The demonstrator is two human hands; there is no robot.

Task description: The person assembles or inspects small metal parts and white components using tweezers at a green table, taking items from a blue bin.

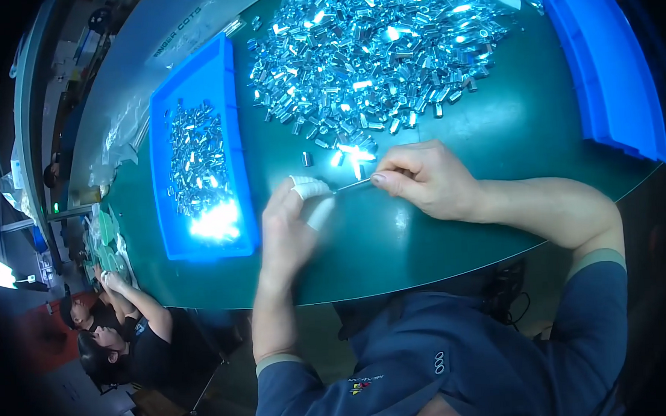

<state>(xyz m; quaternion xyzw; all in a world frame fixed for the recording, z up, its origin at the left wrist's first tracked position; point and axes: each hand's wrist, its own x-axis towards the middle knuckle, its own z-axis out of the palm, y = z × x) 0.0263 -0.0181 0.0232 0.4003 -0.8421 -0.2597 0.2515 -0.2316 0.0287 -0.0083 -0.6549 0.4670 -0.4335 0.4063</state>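
Note:
My right hand [433, 180] pinches a thin metal rod [356, 185] between thumb and forefinger. The rod points left, and its far end reaches the fingertips of my left hand [288, 218]. White finger covers wrap the thumb and forefinger of that hand. These fingers are curled in a pinch; whatever lies between them is hidden. Just beyond my hands, a single small metal sleeve [306, 159] stands on the green tabletop [396, 254]. A large heap of similar shiny metal pieces [370, 63] spreads over the far middle of the table.
On the left is a blue tray [247, 190] with many small metal pieces inside. Another blue tray [620, 72] stands at the right edge. Clear plastic bags [122, 136] lie at the far left. Two other people [125, 339] sit farther off at the left.

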